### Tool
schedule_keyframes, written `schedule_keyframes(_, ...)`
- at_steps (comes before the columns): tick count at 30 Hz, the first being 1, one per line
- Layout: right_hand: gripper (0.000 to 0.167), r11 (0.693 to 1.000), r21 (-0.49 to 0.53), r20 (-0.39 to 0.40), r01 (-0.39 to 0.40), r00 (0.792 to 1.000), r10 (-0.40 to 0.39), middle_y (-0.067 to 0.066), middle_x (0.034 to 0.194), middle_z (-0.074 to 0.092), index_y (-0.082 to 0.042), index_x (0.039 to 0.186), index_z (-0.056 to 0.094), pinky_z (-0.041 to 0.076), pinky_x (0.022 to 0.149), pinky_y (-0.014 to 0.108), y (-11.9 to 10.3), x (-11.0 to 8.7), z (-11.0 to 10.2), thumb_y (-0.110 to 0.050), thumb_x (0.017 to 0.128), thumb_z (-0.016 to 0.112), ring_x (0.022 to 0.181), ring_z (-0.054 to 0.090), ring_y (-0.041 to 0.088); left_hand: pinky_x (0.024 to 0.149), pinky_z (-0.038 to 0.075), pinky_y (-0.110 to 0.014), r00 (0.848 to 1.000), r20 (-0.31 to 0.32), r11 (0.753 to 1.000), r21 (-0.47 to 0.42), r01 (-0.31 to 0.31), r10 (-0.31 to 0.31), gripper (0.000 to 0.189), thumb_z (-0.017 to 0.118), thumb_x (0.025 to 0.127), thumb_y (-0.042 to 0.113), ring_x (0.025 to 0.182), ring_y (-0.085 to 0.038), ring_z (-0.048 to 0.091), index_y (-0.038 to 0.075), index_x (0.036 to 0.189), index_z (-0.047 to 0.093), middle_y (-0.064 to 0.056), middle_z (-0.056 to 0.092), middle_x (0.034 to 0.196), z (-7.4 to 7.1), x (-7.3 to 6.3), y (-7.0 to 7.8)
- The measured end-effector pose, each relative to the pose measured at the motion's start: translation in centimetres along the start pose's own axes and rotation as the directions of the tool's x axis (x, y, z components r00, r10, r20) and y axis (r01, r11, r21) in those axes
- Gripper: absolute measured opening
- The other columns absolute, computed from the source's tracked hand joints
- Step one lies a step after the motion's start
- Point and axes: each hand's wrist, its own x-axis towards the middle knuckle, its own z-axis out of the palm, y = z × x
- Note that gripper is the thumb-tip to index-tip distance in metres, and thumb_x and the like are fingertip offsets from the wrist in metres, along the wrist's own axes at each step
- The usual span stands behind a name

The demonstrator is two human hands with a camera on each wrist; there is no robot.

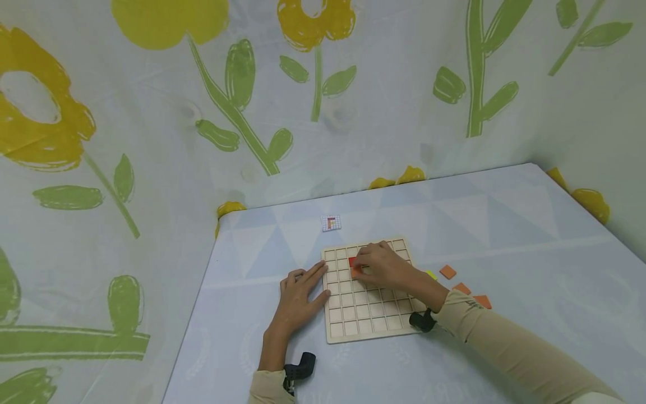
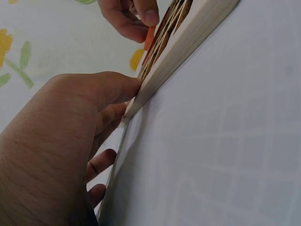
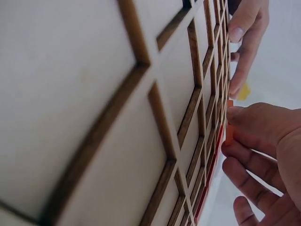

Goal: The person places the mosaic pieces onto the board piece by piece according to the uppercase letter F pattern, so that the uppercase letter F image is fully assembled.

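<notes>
A wooden grid board (image 1: 335, 331) lies on the table before me. My left hand (image 1: 298, 300) rests at the board's left edge, its fingers extended and the thumb and fingertips touching the frame. Over the upper left part of the grid, my right hand (image 1: 386, 266) pinches an orange square tile (image 3: 230, 129) between thumb and fingers. In the right wrist view the tile stands on edge against the grid lines. Just beyond it, red (image 1: 351, 261) shows in the grid, partly hidden by the right hand, so the number of red pieces cannot be told.
A small card (image 1: 331, 223) with a coloured grid pattern lies behind the board. Right of the board are several loose tiles: an orange one (image 1: 447, 272), others partly behind the right forearm, and a yellow one (image 1: 430, 275). A flower-printed cloth (image 1: 383, 112) hangs behind the table.
</notes>
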Motion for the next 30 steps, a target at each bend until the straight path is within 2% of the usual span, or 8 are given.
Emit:
schedule_keyframes(4,0.012,0.999,-0.029,0.036,-0.014,0.999,0.015,-0.005,0.091,0.067,-0.014,0.096,0.078,0.043,0.079,0.042,-0.1,0.1,0.1,-0.023,0.087,0.079,0.091,0.061,0.018,0.105,0.024,-0.051,1.000,0.008,1.000,-0.005,0.006,-0.006,0.061,0.057,0.097,0.048,0.129,-0.026,0.038,0.028,0.153,0.044,0.017,0.035,0.158,0.0,0.0,0.0)
schedule_keyframes(10,0.012,1.000,-0.015,0.054,-0.025,0.998,0.026,-0.005,0.091,0.066,-0.015,0.097,0.077,0.044,0.083,0.045,-0.2,0.2,0.2,-0.021,0.088,0.078,0.091,0.061,0.018,0.105,0.023,-0.051,1.000,0.012,1.000,-0.014,0.003,-0.003,0.061,0.057,0.097,0.048,0.129,-0.025,0.037,0.028,0.153,0.043,0.017,0.035,0.158,0.0,0.0,0.0)
schedule_keyframes(17,0.011,0.999,-0.037,0.067,-0.017,0.998,0.019,-0.003,0.097,0.067,-0.015,0.095,0.076,0.044,0.081,0.043,-0.1,0.3,0.3,-0.023,0.087,0.079,0.095,0.061,0.019,0.103,0.025,-0.053,1.000,-0.007,1.000,-0.016,-0.018,0.018,0.061,0.058,0.096,0.046,0.129,-0.028,0.038,0.025,0.153,0.045,0.014,0.037,0.157,-0.1,0.0,0.0)
schedule_keyframes(21,0.010,0.998,-0.062,0.102,-0.012,0.995,0.018,-0.003,0.097,0.065,-0.016,0.093,0.077,0.044,0.083,0.043,-0.2,0.3,0.2,-0.024,0.088,0.079,0.095,0.059,0.019,0.103,0.025,-0.053,1.000,-0.001,1.000,-0.012,-0.007,0.007,0.061,0.059,0.096,0.046,0.129,-0.028,0.038,0.025,0.152,0.046,0.014,0.038,0.157,-0.1,-0.1,0.0)
schedule_keyframes(26,0.006,0.997,-0.075,0.122,0.000,0.992,0.009,-0.003,0.099,0.066,-0.018,0.090,0.075,0.044,0.086,0.045,-0.6,0.3,-0.4,-0.022,0.088,0.079,0.097,0.059,0.020,0.104,0.023,-0.051,1.000,0.012,1.000,-0.002,0.013,-0.013,0.062,0.057,0.097,0.048,0.129,-0.026,0.038,0.028,0.153,0.044,0.016,0.036,0.158,0.0,-0.2,-0.1)
schedule_keyframes(30,0.006,0.999,-0.033,0.096,-0.030,0.995,0.033,-0.002,0.104,0.068,-0.017,0.093,0.077,0.044,0.086,0.046,-0.7,0.0,-1.7,-0.018,0.087,0.079,0.100,0.061,0.021,0.103,0.023,-0.052,1.000,-0.001,1.000,-0.013,-0.009,0.009,0.062,0.058,0.097,0.048,0.129,-0.027,0.038,0.027,0.153,0.045,0.015,0.036,0.158,-0.1,0.1,-0.1)
